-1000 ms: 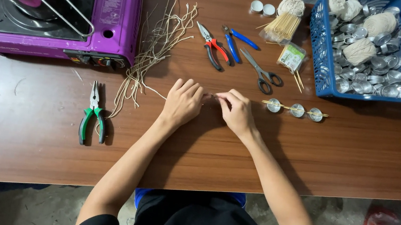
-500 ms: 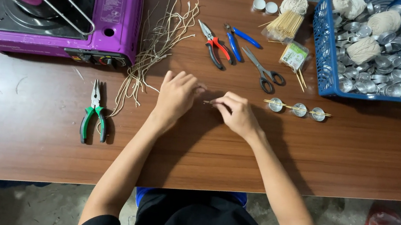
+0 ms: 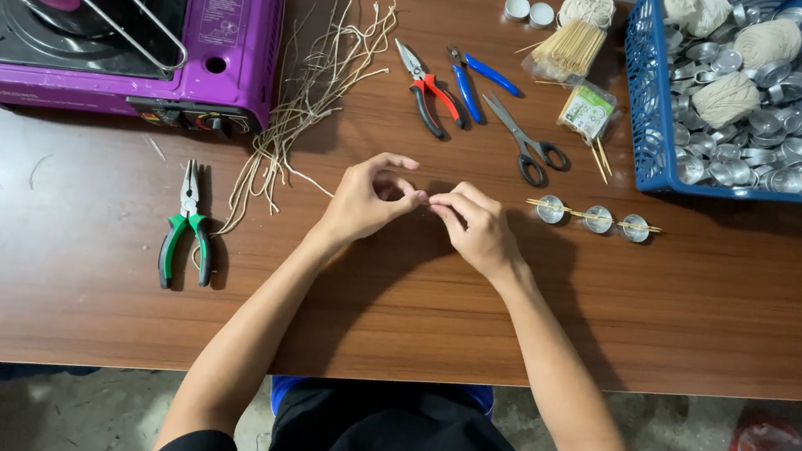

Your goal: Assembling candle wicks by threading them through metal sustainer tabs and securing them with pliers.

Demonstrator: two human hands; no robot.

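Centrally, over the brown table, left hand and right hand meet fingertip to fingertip, both pinched narrow on something too small to make out (a thin strand, perhaps). Left of the hands lie green-handled pliers. Just right of the hands, three small metal cups sit threaded along a thin stick. Beyond the hands: loose pale wicks, red-handled pliers, scissors. Farther still, purple stove to the left, blue basket of cups to the right.
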